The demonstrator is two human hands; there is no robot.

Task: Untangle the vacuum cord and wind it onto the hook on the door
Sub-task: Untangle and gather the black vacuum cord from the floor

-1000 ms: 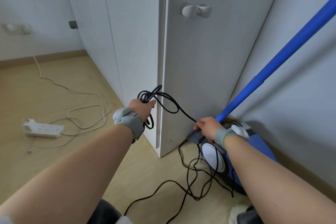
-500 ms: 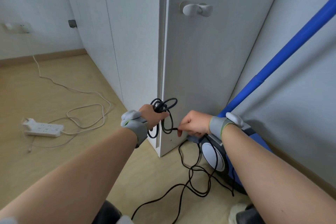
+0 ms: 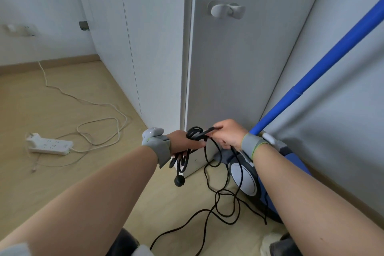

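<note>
While both hands meet low in front of the door (image 3: 239, 72), near its bottom corner, the vacuum cord (image 3: 195, 132) sits gathered between them.

Left hand (image 3: 182, 141): fingers curled round a bundle of black loops, gripping them. Several loops hang below the palm. The round plug (image 3: 179, 181) dangles lowest, off the floor, just before the door's bottom edge.

Right hand (image 3: 227, 134): thumb and fingers pinch a single strand at the top of the bundle, close against the left hand's loops.

From that pinch the cord drops past the right wrist to the floor at the door's foot. It lies there in loose, crossed loops, tangled. One strand runs away from the door toward the camera.

Hook (image 3: 226, 10): white, mounted high on the door face, well above both hands and apart from the cord.

Vacuum (image 3: 245, 178): blue and grey canister on the floor just right of the door's bottom corner, beside the wall. Its blue wand (image 3: 311, 72) slants up and rightward, away from the door.

Both wrists carry grey bands.

Power strip (image 3: 51, 146): white, flat on the floor well left of the door. Its white cable (image 3: 99, 122) curls in slack loops beside it.
</note>
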